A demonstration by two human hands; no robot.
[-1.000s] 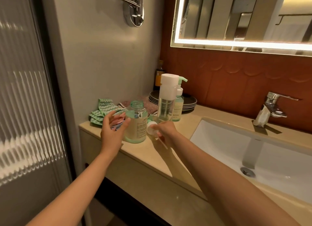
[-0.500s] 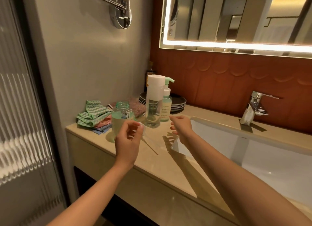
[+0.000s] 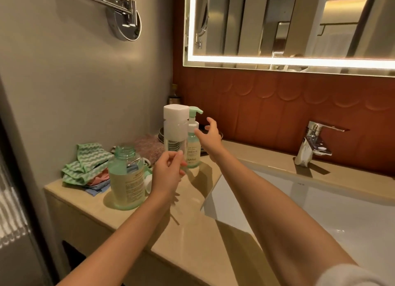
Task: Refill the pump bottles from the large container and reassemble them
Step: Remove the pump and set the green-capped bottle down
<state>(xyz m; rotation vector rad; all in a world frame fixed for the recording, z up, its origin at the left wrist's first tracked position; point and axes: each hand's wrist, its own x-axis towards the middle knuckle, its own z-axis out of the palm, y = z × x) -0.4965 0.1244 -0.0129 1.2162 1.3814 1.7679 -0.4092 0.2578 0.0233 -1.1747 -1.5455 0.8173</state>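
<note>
**Right hand going for the green pump bottle, left hand keeping the small piece**

The bench [image 3: 128,219] is carrying everything, left of the sink basin [image 3: 320,211]. The large container [image 3: 126,179] is standing open-mouthed near the bench's front edge and is showing yellowish liquid most of the way up. A white cap [image 3: 148,184] is lying just beside it, partly hidden. Behind it, the tall clear bottle [image 3: 174,125] with a white top and the green pump bottle [image 3: 193,151] are standing upright, touching or nearly so. The pump bottle's head is sitting on its neck.

The right hand [image 3: 210,136] is reaching with spread fingers, holding nothing, just beside the pump bottle's neck and not yet on it. The left hand [image 3: 168,174] is hovering in front of the bottles. Its fingertips are pinching a small clear piece [image 3: 182,164] too blurred to name, possibly a pump part.

Change: a second ago the left hand was at the container and the right hand was low beside it, holding a small piece. Now the right hand is empty and raised. Judgement: the pump bottle is next for opening and refilling.
</note>
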